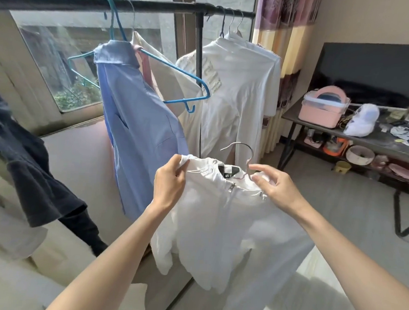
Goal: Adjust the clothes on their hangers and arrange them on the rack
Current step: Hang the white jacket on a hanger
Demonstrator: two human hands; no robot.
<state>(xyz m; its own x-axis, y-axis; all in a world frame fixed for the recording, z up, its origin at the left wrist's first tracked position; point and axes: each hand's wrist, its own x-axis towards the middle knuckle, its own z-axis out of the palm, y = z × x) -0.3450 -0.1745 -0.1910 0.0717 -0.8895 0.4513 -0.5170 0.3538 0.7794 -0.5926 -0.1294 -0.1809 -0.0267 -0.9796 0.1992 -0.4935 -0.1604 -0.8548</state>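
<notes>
head view: we pinch the white top point(221, 211) with left hand point(169, 181) and right hand point(274, 184); tugging could slip its hanger point(243, 154) out.

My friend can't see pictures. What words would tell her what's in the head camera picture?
Two hands hold a white top on a metal hanger: the left hand grips one shoulder, the right hand pinches the other beside the hook. Behind, a black rack rail carries a blue shirt slipping off a blue hanger, and white garments.
</notes>
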